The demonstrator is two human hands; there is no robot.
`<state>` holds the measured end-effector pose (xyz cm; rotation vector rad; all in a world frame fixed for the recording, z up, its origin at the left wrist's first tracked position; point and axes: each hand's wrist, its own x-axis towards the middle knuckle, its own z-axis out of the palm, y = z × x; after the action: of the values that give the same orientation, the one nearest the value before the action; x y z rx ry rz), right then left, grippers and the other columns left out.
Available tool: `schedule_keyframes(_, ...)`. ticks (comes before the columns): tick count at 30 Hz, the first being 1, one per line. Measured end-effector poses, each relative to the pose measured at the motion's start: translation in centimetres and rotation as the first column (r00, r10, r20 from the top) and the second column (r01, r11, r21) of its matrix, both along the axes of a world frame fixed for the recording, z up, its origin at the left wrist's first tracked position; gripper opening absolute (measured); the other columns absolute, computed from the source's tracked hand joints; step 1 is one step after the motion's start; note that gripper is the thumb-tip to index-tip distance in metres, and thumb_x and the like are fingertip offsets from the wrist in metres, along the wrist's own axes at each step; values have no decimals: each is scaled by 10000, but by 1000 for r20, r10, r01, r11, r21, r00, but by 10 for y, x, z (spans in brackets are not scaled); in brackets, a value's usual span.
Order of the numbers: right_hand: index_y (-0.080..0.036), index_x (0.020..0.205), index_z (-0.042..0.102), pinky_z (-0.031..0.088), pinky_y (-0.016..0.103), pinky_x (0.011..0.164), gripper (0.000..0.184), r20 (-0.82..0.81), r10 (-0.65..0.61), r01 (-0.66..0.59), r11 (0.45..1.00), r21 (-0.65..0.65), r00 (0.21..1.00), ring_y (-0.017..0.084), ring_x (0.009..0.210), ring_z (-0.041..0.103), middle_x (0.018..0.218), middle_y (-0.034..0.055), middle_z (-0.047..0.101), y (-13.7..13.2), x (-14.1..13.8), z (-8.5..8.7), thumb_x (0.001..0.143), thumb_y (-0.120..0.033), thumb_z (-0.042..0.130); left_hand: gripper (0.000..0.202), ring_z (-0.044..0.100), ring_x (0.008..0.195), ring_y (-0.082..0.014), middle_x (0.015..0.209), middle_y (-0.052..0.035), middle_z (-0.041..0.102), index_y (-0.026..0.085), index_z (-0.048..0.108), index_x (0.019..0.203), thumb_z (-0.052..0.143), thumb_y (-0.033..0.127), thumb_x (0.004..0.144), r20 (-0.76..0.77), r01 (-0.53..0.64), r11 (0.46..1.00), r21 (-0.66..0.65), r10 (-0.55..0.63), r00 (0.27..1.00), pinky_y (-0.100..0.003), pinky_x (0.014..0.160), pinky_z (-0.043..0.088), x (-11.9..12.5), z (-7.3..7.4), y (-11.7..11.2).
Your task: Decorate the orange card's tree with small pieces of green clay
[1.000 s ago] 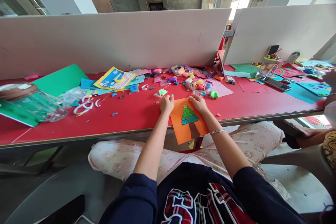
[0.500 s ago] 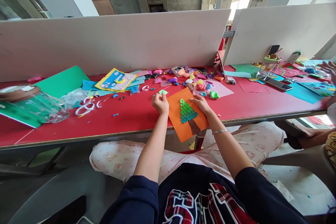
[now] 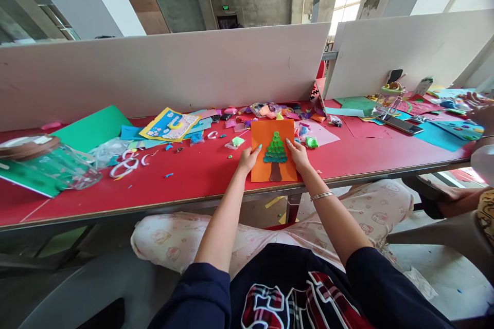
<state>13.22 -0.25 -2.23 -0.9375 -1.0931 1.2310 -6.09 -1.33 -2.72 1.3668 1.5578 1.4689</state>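
An orange card (image 3: 260, 169) is held upright at the table's front edge, facing me. On it is a tree (image 3: 275, 150) of overlapping green clay discs, lighter at the top and teal at the bottom, with a brown trunk (image 3: 275, 171). My left hand (image 3: 249, 159) grips the card's left edge, thumb on the front. My right hand (image 3: 298, 155) pinches its right edge in the same way. Fingers behind the card are hidden. Left of the card lies a small clear packet with light green clay (image 3: 237, 142).
Clay packets (image 3: 270, 109) lie in a heap behind the card. White-handled scissors (image 3: 124, 165), a clear jar (image 3: 77, 164) and a yellow-and-blue card (image 3: 170, 124) are on the left. A phone (image 3: 402, 123) lies on the right, near another person's hand (image 3: 480, 108). A white partition (image 3: 173, 72) runs behind the table.
The orange card has turned from tilted to upright and moved up a little. My left hand, a closed fist beside it before, now grips its left edge.
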Motion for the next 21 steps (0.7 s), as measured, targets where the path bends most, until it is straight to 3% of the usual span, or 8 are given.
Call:
schedule_keyframes(2, -159, 895, 714, 516, 323, 725, 608, 48, 9, -9, 1000, -5, 999, 236, 853, 657, 809, 50, 721, -1, 2, 0, 618, -699, 669, 603, 252, 486, -71, 499, 71, 240, 210, 276, 509, 725, 561, 704, -28, 4, 1000, -7, -4, 1000, -245, 491, 190, 0, 1, -2)
schedule_keyframes(5, -155, 898, 721, 508, 336, 756, 584, 97, 55, -57, 998, 17, 994, 237, 842, 649, 778, 44, 710, -2, 3, 1, 633, -674, 678, 592, 281, 500, -79, 502, 66, 240, 211, 302, 506, 725, 575, 703, 25, -92, 993, 76, 90, 996, -251, 490, 211, -4, 3, -2)
schedule_keyframes(8, -148, 832, 717, 500, 347, 786, 543, 160, 96, -102, 994, 28, 982, 250, 856, 645, 784, 57, 713, -3, 3, 1, 634, -652, 692, 513, 421, 565, -109, 518, 49, 338, 199, 426, 531, 724, 582, 697, 156, -174, 976, 128, 153, 976, -240, 523, 317, -7, 6, -2)
schedule_keyframes(10, -151, 810, 714, 496, 358, 806, 514, 185, 122, -129, 991, 29, 975, 254, 873, 645, 814, 66, 722, -2, 2, 0, 637, -634, 700, 445, 534, 675, -148, 566, 22, 477, 184, 527, 577, 735, 562, 687, 249, -201, 972, 124, 165, 954, -243, 597, 414, -6, 7, -3)
schedule_keyframes(12, -160, 820, 716, 493, 368, 832, 493, 179, 134, -144, 989, 43, 975, 255, 900, 646, 862, 69, 730, 0, 2, -2, 640, -618, 703, 378, 611, 827, -196, 713, -23, 635, 167, 626, 672, 764, 519, 661, 341, -161, 981, 110, 115, 933, -273, 712, 492, -4, 9, -6)
schedule_keyframes(14, -171, 849, 721, 486, 377, 871, 484, 155, 130, -143, 987, 76, 979, 259, 949, 641, 919, 66, 732, 0, 1, -2, 651, -612, 695, 377, 637, 954, -238, 913, -68, 710, 157, 686, 808, 802, 461, 618, 409, -48, 993, 107, 0, 913, -326, 819, 528, -1, 9, -9)
schedule_keyframes(17, -189, 897, 724, 470, 389, 926, 476, 132, 140, -154, 983, 103, 981, 264, 1022, 629, 989, 54, 730, -1, 1, -1, 668, -605, 685, 480, 647, 1031, -280, 1082, -101, 711, 160, 696, 948, 852, 372, 547, 416, 129, 985, 117, -166, 894, -399, 904, 542, 1, 10, -14)
schedule_keyframes(21, -192, 871, 729, 472, 401, 936, 456, 98, 198, -200, 980, 17, 975, 281, 1027, 640, 989, 49, 737, -3, 2, 2, 651, -590, 706, 510, 644, 1069, -315, 1107, -118, 708, 152, 689, 968, 854, 357, 531, 400, 137, 985, 102, -167, 901, -447, 953, 536, 2, 12, -18)
